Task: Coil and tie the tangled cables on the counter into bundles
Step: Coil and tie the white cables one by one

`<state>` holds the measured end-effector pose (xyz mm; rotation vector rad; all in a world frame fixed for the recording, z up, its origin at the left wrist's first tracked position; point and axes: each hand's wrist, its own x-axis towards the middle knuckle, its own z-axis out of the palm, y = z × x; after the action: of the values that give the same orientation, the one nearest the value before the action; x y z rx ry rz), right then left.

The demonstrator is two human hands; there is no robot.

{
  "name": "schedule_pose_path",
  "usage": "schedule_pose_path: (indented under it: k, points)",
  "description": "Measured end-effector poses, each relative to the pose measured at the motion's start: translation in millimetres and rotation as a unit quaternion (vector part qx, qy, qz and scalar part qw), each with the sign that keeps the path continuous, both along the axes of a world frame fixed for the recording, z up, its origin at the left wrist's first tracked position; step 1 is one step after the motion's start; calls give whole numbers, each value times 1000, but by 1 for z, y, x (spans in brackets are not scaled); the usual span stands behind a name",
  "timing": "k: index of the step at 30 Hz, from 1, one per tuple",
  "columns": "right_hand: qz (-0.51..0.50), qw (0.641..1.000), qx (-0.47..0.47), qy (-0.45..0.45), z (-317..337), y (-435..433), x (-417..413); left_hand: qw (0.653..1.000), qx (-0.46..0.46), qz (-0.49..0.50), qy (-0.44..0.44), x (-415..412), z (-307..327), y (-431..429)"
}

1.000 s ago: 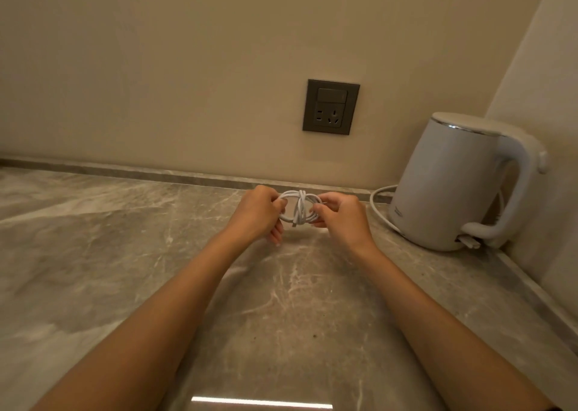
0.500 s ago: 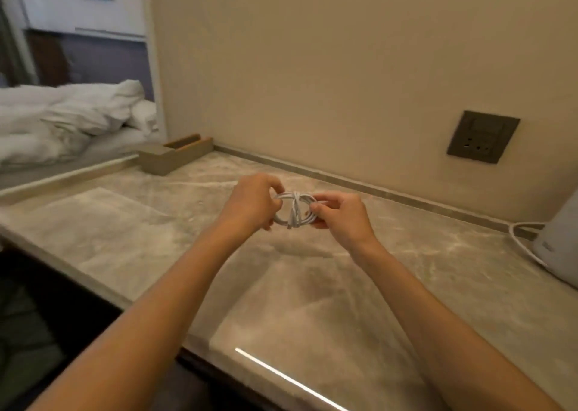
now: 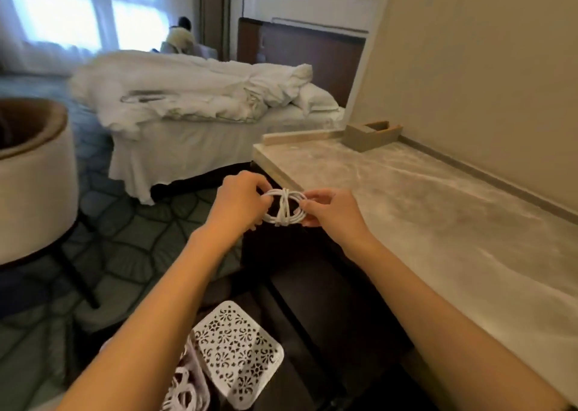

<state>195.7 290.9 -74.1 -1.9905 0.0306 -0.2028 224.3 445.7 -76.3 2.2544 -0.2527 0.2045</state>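
Just off the corner of the marble counter (image 3: 422,210), the head view shows a coiled white cable (image 3: 284,206), wrapped across its middle, held in the air between both hands. The left hand (image 3: 237,198) pinches its left loop with curled fingers, and the right hand (image 3: 331,213) pinches its right loop. A white perforated basket (image 3: 237,351) sits below.

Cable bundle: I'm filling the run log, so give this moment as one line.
cable bundle: coiled, wrapped across middle | left hand: grips left loop | right hand: pinches right loop
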Motion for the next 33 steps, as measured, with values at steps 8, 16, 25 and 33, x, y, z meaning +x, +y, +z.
schedule_pose_path:
  k: [8,16,25,33]
  points:
    - [88,992,-17,93,-77,95,23,990,-10,105,93,0,-82,96]
    - [85,970,18,227,-176,155,36,962,-35,167,215,-1,-179,154]
    - [102,932,22,346,-262,194,34,926,66,197,315,-8,-269,198]
    - [134,892,38,430,-309,225,30,905,189,195,327,-6,-319,217]
